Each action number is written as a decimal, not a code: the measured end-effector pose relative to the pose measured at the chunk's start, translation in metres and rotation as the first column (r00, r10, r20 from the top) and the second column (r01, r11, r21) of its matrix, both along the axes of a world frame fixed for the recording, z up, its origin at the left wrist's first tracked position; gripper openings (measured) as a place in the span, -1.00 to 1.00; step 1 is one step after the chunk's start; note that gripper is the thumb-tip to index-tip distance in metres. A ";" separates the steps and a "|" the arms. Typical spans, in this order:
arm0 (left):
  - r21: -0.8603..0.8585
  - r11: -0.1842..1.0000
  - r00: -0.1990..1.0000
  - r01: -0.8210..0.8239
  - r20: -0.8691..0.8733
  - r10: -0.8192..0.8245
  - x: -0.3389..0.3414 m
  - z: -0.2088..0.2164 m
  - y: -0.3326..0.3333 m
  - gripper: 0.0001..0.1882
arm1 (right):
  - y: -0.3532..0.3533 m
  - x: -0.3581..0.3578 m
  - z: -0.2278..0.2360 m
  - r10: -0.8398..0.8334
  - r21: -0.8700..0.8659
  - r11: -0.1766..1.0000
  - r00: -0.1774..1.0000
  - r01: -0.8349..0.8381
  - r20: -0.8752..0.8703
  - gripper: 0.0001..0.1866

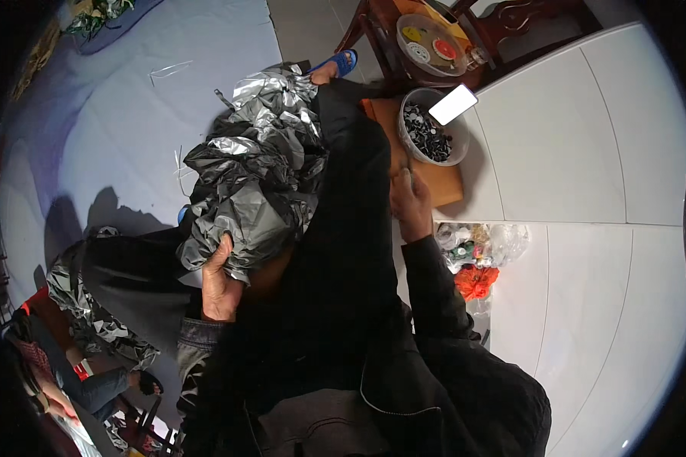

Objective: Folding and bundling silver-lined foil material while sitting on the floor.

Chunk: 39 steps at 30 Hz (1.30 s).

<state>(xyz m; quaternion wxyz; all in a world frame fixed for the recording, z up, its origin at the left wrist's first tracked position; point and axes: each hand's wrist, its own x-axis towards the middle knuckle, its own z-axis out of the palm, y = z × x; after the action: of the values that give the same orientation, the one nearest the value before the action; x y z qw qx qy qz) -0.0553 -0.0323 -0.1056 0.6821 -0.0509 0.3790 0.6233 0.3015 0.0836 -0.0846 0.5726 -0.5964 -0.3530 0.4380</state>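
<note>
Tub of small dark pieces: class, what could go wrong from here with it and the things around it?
The bright phone overlaps the tub in this view; if propped there, it might slide off. The right hand is close by, so a bump could spill the dark pieces. The left hand grips bunched sheeting close to a blue slipper, so a step might drag it.

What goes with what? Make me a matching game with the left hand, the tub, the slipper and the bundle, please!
1. Left hand
2. Tub
3. Slipper
4. Bundle

A. Crumpled, shiny, dark and silvery
B. Blue, on a foot
C. Gripping something crumpled
D. Holding lots of small dark bits

Right pairs: 1-C, 2-D, 3-B, 4-A
</note>
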 end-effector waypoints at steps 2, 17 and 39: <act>-0.002 1.000 0.999 0.015 0.037 -0.015 0.002 0.019 0.003 -0.46 | -0.003 -0.031 0.035 0.356 -0.198 0.911 0.932 -0.362 -0.063 -0.64; -0.008 1.000 0.997 -0.019 0.074 0.020 0.011 0.046 0.012 -0.60 | -0.059 -0.154 0.059 0.684 -0.100 0.692 0.604 -0.715 0.409 -0.83; -0.062 0.997 0.994 -0.039 -0.106 0.033 0.018 0.044 0.007 -0.62 | -0.062 -0.165 0.061 0.680 -0.135 0.613 0.433 -0.778 0.591 -0.84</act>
<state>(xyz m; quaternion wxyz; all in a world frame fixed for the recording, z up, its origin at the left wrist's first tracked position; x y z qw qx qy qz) -0.0373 -0.0254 -0.0620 0.6479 -0.0467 0.4331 0.6249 0.1364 0.0221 -0.0239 0.2308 -0.4405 -0.7677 0.4041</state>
